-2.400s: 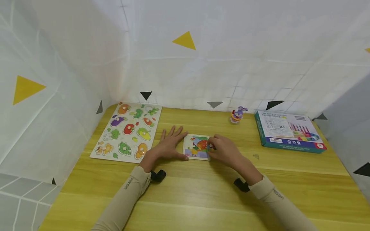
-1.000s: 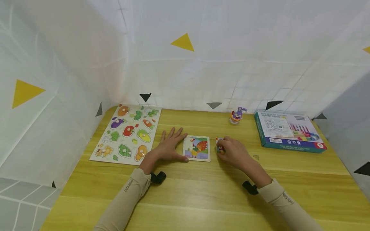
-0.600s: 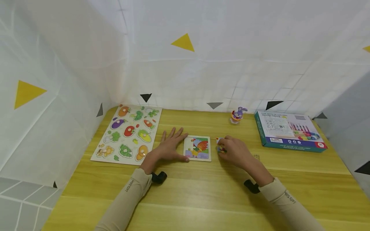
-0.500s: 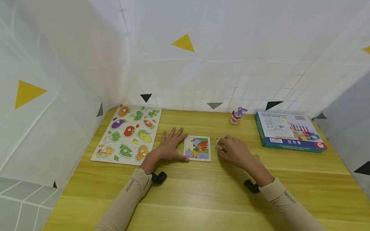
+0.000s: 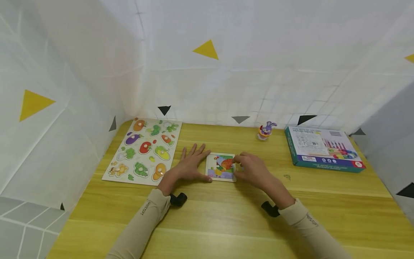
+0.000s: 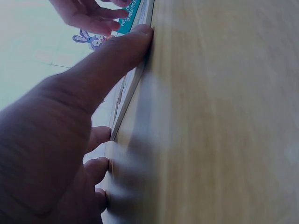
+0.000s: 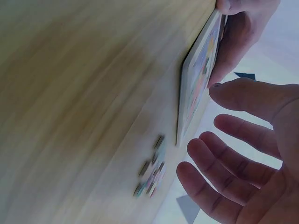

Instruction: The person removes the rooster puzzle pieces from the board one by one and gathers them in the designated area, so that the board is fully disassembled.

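Observation:
A small square jigsaw puzzle (image 5: 224,168) in a pale frame lies on the table, showing a colourful bird picture with a pale gap at its left side. My left hand (image 5: 189,167) spreads its fingers along the puzzle's left edge; in the left wrist view its thumb (image 6: 110,58) touches the frame. My right hand (image 5: 253,171) hovers at the puzzle's right edge. In the right wrist view, its fingers (image 7: 224,163) are loosely bent and apart from the thumb, with nothing between them. Several loose puzzle pieces (image 7: 153,168) lie beyond the board, mostly hidden under the hand in the head view.
A vegetable peg board (image 5: 142,151) lies at the left. Towards the back stands a purple rabbit figure (image 5: 266,130). A teal-edged bead box (image 5: 323,147) sits at the right. White sheeting (image 5: 258,82) borders the wooden table (image 5: 207,219).
My right hand started at the puzzle's right edge, moved right to the loose pieces, and is now back at that edge. The left hand has stayed in place.

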A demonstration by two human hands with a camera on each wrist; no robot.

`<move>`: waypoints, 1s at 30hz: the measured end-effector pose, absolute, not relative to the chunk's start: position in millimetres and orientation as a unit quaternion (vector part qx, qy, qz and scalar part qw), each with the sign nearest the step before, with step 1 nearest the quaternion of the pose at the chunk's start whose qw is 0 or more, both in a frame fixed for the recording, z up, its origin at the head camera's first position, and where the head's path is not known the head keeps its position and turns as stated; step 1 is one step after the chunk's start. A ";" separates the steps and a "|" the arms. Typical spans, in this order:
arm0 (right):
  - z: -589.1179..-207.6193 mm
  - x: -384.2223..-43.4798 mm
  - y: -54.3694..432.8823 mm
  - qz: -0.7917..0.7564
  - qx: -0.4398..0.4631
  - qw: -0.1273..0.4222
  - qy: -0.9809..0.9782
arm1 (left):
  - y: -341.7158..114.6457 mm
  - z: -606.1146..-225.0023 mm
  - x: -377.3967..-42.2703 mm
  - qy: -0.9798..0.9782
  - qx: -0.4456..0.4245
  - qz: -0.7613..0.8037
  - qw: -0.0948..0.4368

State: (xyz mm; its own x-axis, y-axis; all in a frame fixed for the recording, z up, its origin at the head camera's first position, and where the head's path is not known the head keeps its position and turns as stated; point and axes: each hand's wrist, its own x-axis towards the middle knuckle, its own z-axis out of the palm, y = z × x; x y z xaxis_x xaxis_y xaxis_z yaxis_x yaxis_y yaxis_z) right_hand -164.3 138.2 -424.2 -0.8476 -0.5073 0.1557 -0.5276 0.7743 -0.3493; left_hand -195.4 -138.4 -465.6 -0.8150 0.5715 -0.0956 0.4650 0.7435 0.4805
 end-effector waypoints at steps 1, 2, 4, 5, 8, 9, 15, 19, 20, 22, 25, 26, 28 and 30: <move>-424.0 -164.6 135.5 0.194 0.276 0.023 -0.941 | -138.2 -465.8 -195.5 0.926 0.279 0.222 0.120; -423.8 -165.0 132.7 0.195 0.277 0.019 -0.941 | -138.0 -466.3 -195.7 0.927 0.278 0.220 0.120; -423.5 -165.6 127.1 0.195 0.281 0.016 -0.940 | -137.7 -466.3 -196.0 0.928 0.275 0.219 0.122; -423.3 -165.9 124.3 0.194 0.284 0.016 -0.939 | -137.6 -466.4 -196.1 0.929 0.274 0.217 0.122; -423.8 -166.7 117.0 0.197 0.291 0.012 -0.936 | -137.6 -467.8 -197.0 0.930 0.274 0.213 0.120; -424.1 -166.7 114.9 0.195 0.293 0.012 -0.936 | -137.6 -468.2 -197.1 0.930 0.275 0.211 0.119; -428.6 -167.6 103.6 0.210 0.307 0.011 -0.928 | -137.7 -468.8 -197.5 0.929 0.278 0.213 0.118; -430.8 -167.4 96.4 0.213 0.312 0.014 -0.926 | -138.0 -468.3 -197.2 0.928 0.280 0.216 0.120; -430.9 -167.2 94.5 0.212 0.313 0.015 -0.926 | -138.0 -468.3 -197.2 0.928 0.281 0.216 0.119; -431.2 -166.8 91.0 0.210 0.318 0.015 -0.924 | -138.1 -467.9 -197.0 0.927 0.282 0.215 0.119; -432.5 -167.3 86.4 0.207 0.323 0.017 -0.923 | -138.1 -467.9 -196.8 0.927 0.284 0.216 0.117; -433.0 -167.5 85.0 0.206 0.323 0.017 -0.923 | -138.2 -467.6 -196.6 0.926 0.284 0.218 0.118; -433.6 -168.0 82.1 0.209 0.325 0.018 -0.922 | -138.2 -467.0 -196.4 0.926 0.284 0.220 0.118; -433.9 -168.6 79.4 0.214 0.329 0.018 -0.920 | -138.2 -466.6 -196.4 0.926 0.284 0.219 0.117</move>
